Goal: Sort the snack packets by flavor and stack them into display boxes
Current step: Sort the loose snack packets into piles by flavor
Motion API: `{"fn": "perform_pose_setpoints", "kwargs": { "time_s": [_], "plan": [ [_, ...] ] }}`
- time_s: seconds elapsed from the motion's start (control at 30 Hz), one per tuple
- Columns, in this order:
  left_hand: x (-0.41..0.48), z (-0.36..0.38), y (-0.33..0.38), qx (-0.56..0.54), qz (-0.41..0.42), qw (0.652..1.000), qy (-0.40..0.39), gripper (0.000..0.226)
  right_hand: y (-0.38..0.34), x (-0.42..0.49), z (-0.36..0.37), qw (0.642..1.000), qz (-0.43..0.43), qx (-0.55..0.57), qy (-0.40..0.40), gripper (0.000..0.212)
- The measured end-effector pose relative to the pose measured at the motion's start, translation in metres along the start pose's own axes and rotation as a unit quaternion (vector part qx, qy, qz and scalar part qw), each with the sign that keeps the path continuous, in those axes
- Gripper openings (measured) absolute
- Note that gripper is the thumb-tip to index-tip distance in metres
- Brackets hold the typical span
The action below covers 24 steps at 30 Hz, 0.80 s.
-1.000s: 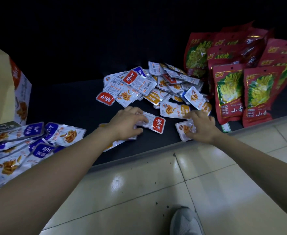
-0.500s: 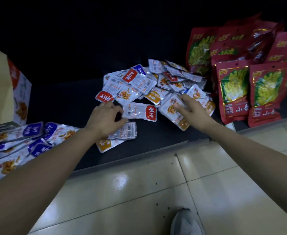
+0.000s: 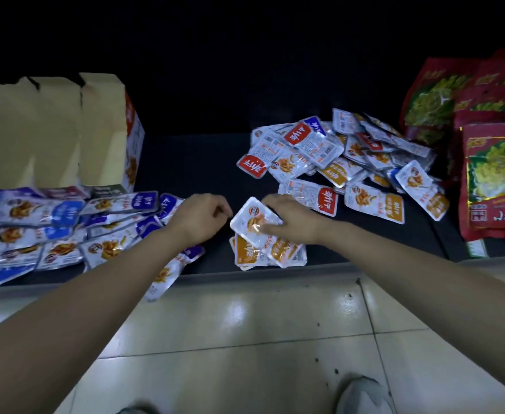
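One cardboard display box (image 3: 66, 130) stands at the dark ledge's (image 3: 191, 162) left rear, contents hidden; a dozen-odd blue packets (image 3: 36, 222) crowd its left front edge; the left hand (image 3: 199, 218) is curled, nothing visible in it; the right hand (image 3: 293, 222) grips one orange packet (image 3: 252, 222) over a small orange stack (image 3: 263, 252) at the front edge; a mixed heap (image 3: 335, 162) lies behind; at least three red bags (image 3: 490, 180) fill the right end.
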State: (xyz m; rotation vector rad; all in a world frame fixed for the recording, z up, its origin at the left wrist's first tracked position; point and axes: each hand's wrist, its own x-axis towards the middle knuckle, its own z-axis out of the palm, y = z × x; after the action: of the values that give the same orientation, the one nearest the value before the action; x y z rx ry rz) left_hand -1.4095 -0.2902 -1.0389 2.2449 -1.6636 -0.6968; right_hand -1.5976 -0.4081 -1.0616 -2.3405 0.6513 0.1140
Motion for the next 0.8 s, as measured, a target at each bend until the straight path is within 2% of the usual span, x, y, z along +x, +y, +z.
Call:
{"fn": "perform_pose_setpoints", "kwargs": {
  "time_s": [0.13, 0.3, 0.4, 0.47, 0.53, 0.6, 0.67, 0.73, 0.8],
  "plan": [
    [-0.004, 0.001, -0.005, -0.008, 0.038, 0.998, -0.056, 0.025, 0.005, -0.005, 0.005, 0.994, -0.008, -0.089, -0.065, 0.056],
    [0.000, 0.004, -0.004, -0.011, 0.081, 0.994, -0.070, 0.049, 0.012, -0.018, -0.002, 0.995, 0.010, -0.054, -0.088, 0.053],
    [0.004, 0.012, 0.000, -0.011, 0.104, 0.989, -0.104, 0.042, 0.011, -0.020, 0.004, 0.994, -0.009, -0.080, -0.080, 0.057],
    [0.005, 0.017, 0.004, 0.027, 0.115, 0.983, -0.139, 0.035, 0.012, -0.022, 0.010, 0.988, -0.029, -0.139, -0.068, 0.062],
    [0.009, 0.018, 0.006, 0.047, 0.118, 0.983, -0.135, 0.030, 0.015, -0.024, 0.009, 0.987, -0.022, -0.147, -0.057, 0.064],
    [0.015, 0.015, 0.009, 0.041, 0.114, 0.988, -0.098, 0.028, 0.022, -0.028, 0.001, 0.996, -0.015, -0.085, -0.015, 0.062],
    [0.023, 0.012, 0.015, 0.023, 0.109, 0.992, -0.055, 0.026, 0.035, -0.031, -0.014, 0.993, -0.011, -0.062, 0.095, 0.053],
    [0.031, 0.012, 0.023, 0.014, 0.113, 0.993, -0.022, 0.027, 0.050, -0.037, -0.028, 0.979, 0.037, -0.080, 0.184, 0.050],
    [0.041, 0.015, 0.034, 0.016, 0.123, 0.992, -0.003, 0.029, 0.062, -0.043, -0.034, 0.973, 0.092, -0.125, 0.171, 0.057]
  ]
}}
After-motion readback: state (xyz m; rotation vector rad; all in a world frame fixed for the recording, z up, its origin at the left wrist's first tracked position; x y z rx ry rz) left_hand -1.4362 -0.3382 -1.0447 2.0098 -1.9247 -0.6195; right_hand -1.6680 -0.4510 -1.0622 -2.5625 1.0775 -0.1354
